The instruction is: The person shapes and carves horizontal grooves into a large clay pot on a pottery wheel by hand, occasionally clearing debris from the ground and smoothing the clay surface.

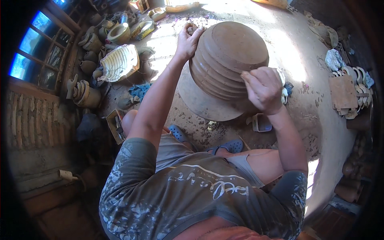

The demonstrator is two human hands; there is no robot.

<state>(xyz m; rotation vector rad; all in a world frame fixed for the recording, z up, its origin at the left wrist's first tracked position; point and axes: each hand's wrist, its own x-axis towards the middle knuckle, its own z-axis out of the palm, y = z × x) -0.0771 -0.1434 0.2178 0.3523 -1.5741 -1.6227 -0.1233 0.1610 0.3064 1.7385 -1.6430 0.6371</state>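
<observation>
A large brown clay pot [236, 44] with ridges around its side stands on a round flat disc [196, 96] in front of me. Its wide, smooth, flat face is uppermost. My left hand [187, 45] is at the pot's far left edge, fingers and thumb closed around a small brown lump [193, 29] that looks like clay. At the right side of the pot, my right hand [264, 89] is closed, with its fingertips against or very near the ridges. Whatever those fingers pinch, if anything, is hidden.
A small clear tub [262, 122] sits on the floor right of the disc. To my left are a narrow box of tools [116, 127], a blue cloth [139, 92], a ribbed white mould [121, 63] and several pots. Curved pale pieces [360, 86] and a board [343, 94] stand at the right wall.
</observation>
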